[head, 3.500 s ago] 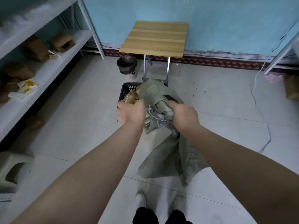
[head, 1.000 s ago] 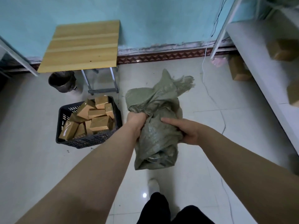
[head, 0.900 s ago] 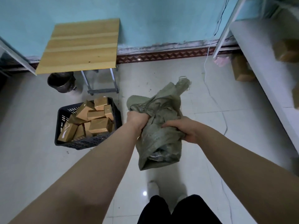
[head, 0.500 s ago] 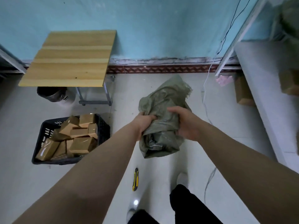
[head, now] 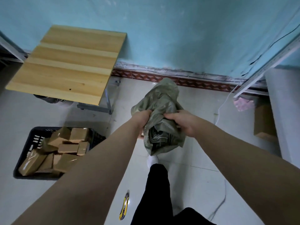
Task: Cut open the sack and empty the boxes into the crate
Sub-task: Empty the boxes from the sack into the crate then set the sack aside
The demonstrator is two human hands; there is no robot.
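A crumpled grey-green woven sack (head: 160,109) is bunched up in the air in front of me. My left hand (head: 142,119) grips its left side and my right hand (head: 181,121) grips its right side. Both hands are closed on the fabric. On the floor at the lower left stands a black plastic crate (head: 32,137) holding several brown cardboard boxes (head: 68,146). A yellow-and-black utility knife (head: 124,207) lies on the tiles near my feet.
A small wooden folding table (head: 68,62) stands by the blue wall, with a dark bin (head: 47,99) under it. White shelving (head: 282,98) runs along the right, with a cardboard box (head: 264,124) and a pink item (head: 243,103) beneath. A white cable (head: 222,106) trails over the floor.
The sack has been gathered into a tighter bundle between both hands. My view has shifted right and forward, so the crate slid to the lower left and the knife came into sight.
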